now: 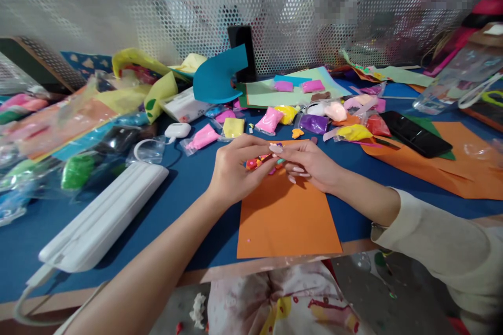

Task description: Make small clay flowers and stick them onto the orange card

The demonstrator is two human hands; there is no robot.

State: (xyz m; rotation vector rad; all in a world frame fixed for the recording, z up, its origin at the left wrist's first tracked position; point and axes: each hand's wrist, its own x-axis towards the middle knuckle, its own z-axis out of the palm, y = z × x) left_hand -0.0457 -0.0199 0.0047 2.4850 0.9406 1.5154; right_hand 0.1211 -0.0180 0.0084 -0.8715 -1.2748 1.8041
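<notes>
Over an orange sheet of paper (288, 225), my left hand (238, 165) and my right hand (312, 159) meet at the fingertips. Both are closed in a pinch. Whatever sits between the fingers is too small and too covered to make out. Just behind and under my left fingers lie small clay flower shapes (252, 163) in red, orange and other colours, partly hidden by the hand. A tiny pink speck (249, 241) rests low on the sheet. Beyond my hands is a small orange clay piece (297, 133) on the blue tabletop (184, 188).
Bags of pink clay (269, 120), yellow clay (234, 128) and purple clay (314, 123) lie behind my hands. A white power bank (104, 214) with a cable is at left, a black phone (416, 133) at right. A water bottle (444, 86) stands back right before a perforated metal screen (275, 5).
</notes>
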